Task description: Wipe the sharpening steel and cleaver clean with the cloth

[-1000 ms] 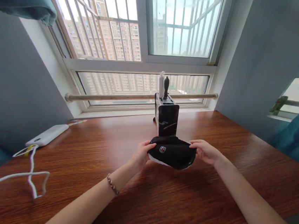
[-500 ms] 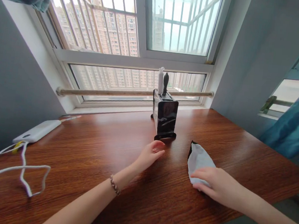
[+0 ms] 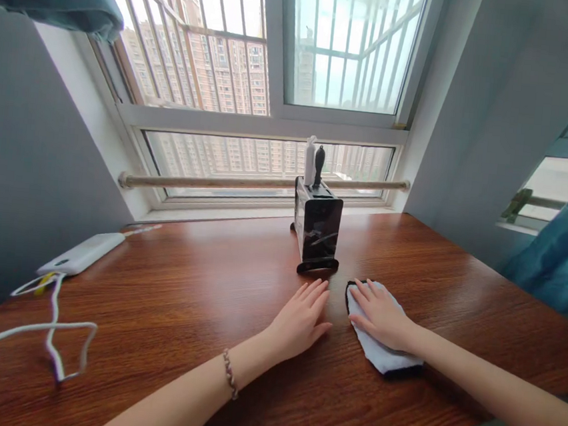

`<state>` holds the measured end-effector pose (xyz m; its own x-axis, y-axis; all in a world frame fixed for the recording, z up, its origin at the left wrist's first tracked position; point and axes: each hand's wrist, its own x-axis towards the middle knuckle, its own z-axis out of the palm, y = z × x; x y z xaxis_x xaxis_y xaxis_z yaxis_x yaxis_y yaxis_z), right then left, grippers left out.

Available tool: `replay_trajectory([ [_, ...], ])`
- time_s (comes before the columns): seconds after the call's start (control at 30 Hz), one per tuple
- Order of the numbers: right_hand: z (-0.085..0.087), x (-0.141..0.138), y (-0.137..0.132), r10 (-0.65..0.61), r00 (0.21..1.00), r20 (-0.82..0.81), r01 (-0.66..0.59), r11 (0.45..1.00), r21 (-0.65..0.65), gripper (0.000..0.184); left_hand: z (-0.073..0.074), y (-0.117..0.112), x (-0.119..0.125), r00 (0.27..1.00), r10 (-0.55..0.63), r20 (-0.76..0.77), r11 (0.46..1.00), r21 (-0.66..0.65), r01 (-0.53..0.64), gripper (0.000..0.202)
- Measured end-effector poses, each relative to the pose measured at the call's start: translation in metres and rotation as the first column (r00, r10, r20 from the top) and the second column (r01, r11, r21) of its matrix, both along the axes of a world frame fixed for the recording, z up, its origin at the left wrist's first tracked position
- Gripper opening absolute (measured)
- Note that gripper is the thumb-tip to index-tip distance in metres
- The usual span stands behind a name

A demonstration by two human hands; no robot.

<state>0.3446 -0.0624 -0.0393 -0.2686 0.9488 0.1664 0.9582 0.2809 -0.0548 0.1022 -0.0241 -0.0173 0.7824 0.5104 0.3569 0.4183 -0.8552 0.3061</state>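
Observation:
A folded cloth (image 3: 385, 355), pale on top with a black edge, lies on the wooden table (image 3: 180, 297) at the right. My right hand (image 3: 381, 313) rests flat on it with the fingers stretched out. My left hand (image 3: 300, 318) lies flat on the bare wood just left of the cloth, fingers spread, holding nothing. A bead bracelet (image 3: 230, 373) is on my left wrist. A black knife block (image 3: 317, 227) with a white and a black handle stands just beyond both hands.
A white power bank (image 3: 82, 253) with a looping white cable (image 3: 51, 331) lies at the table's left. A wooden rod (image 3: 247, 182) runs along the window sill behind the block. Teal curtains hang at the upper left and far right.
A second ago both hands held the black cloth up in front of the knife block. It was turned pale side up and laid at the right; both hands now lie flat.

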Motion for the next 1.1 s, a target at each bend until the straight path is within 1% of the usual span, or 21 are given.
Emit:
replay_trajectory([
  [0.07, 0.005, -0.003, 0.017, -0.003, 0.993, -0.114, 0.01, 0.998, 0.057, 0.064, -0.006, 0.006, -0.001, 0.992, 0.104, 0.068, 0.994, -0.025, -0.103, 0.06],
  [0.13, 0.015, -0.013, 0.04, -0.025, 0.947, -0.321, 0.072, 0.988, 0.135, 0.071, -0.011, 0.012, -0.002, 0.969, 0.177, 0.173, 0.982, -0.096, -0.163, 0.064],
  [0.2, 0.029, -0.031, 0.065, -0.091, 0.834, -0.544, 0.227, 0.956, 0.187, 0.084, -0.015, 0.021, -0.002, 0.926, 0.229, 0.301, 0.963, -0.208, -0.171, 0.068],
  [0.23, 0.036, -0.043, 0.077, -0.109, 0.771, -0.628, 0.303, 0.929, 0.211, 0.092, -0.016, 0.027, -0.002, 0.898, 0.257, 0.357, 0.95, -0.266, -0.166, 0.07],
  [0.27, 0.042, -0.057, 0.088, -0.101, 0.714, -0.693, 0.363, 0.9, 0.243, 0.098, -0.017, 0.034, -0.001, 0.871, 0.285, 0.4, 0.935, -0.316, -0.161, 0.073],
  [0.3, 0.048, -0.071, 0.098, -0.1, 0.659, -0.745, 0.425, 0.867, 0.259, 0.101, -0.017, 0.043, 0.001, 0.847, 0.313, 0.431, 0.921, -0.354, -0.16, 0.077],
  [0.33, 0.054, -0.085, 0.105, -0.104, 0.621, -0.777, 0.471, 0.842, 0.264, 0.104, -0.018, 0.053, 0.004, 0.828, 0.335, 0.451, 0.912, -0.376, -0.164, 0.081],
  [0.37, 0.059, -0.099, 0.112, -0.115, 0.601, -0.791, 0.509, 0.818, 0.269, 0.107, -0.018, 0.063, 0.007, 0.816, 0.344, 0.465, 0.909, -0.382, -0.166, 0.086],
  [0.4, 0.063, -0.111, 0.116, -0.133, 0.593, -0.794, 0.551, 0.786, 0.28, 0.109, -0.017, 0.072, 0.011, 0.811, 0.337, 0.478, 0.913, -0.375, -0.159, 0.09],
  [0.47, 0.069, -0.129, 0.122, -0.184, 0.597, -0.781, 0.622, 0.721, 0.306, 0.112, -0.015, 0.086, 0.021, 0.809, 0.287, 0.513, 0.933, -0.341, -0.115, 0.093],
  [0.53, 0.072, -0.139, 0.125, -0.231, 0.602, -0.765, 0.673, 0.663, 0.33, 0.11, -0.013, 0.091, 0.031, 0.808, 0.234, 0.541, 0.951, -0.3, -0.075, 0.09],
  [0.6, 0.073, -0.142, 0.126, -0.255, 0.601, -0.757, 0.7, 0.625, 0.346, 0.106, -0.012, 0.09, 0.038, 0.801, 0.218, 0.557, 0.959, -0.273, -0.071, 0.085],
  [0.67, 0.074, -0.138, 0.127, -0.26, 0.6, -0.757, 0.711, 0.606, 0.356, 0.103, -0.009, 0.085, 0.043, 0.802, 0.217, 0.556, 0.964, -0.253, -0.085, 0.086],
  [0.77, 0.074, -0.117, 0.13, -0.266, 0.596, -0.758, 0.712, 0.611, 0.345, 0.104, -0.005, 0.077, 0.047, 0.84, 0.199, 0.505, 0.969, -0.227, -0.093, 0.088],
  [0.83, 0.073, -0.094, 0.133, -0.257, 0.599, -0.758, 0.695, 0.638, 0.332, 0.104, -0.002, 0.072, 0.05, 0.876, 0.19, 0.443, 0.97, -0.224, -0.097, 0.089],
  [0.9, 0.071, -0.067, 0.135, -0.223, 0.615, -0.756, 0.652, 0.683, 0.328, 0.105, 0.001, 0.065, 0.053, 0.912, 0.181, 0.367, 0.969, -0.227, -0.101, 0.09],
  [0.97, 0.068, -0.041, 0.135, -0.185, 0.634, -0.751, 0.616, 0.708, 0.346, 0.105, 0.004, 0.055, 0.057, 0.945, 0.159, 0.285, 0.969, -0.23, -0.094, 0.088],
  [1.03, 0.066, -0.016, 0.133, -0.167, 0.644, -0.746, 0.615, 0.693, 0.376, 0.102, 0.007, 0.043, 0.059, 0.972, 0.117, 0.206, 0.971, -0.229, -0.069, 0.084],
  [1.1, 0.065, 0.008, 0.127, -0.172, 0.648, -0.742, 0.635, 0.66, 0.401, 0.097, 0.011, 0.031, 0.062, 0.99, 0.057, 0.13, 0.974, -0.226, -0.026, 0.079],
])
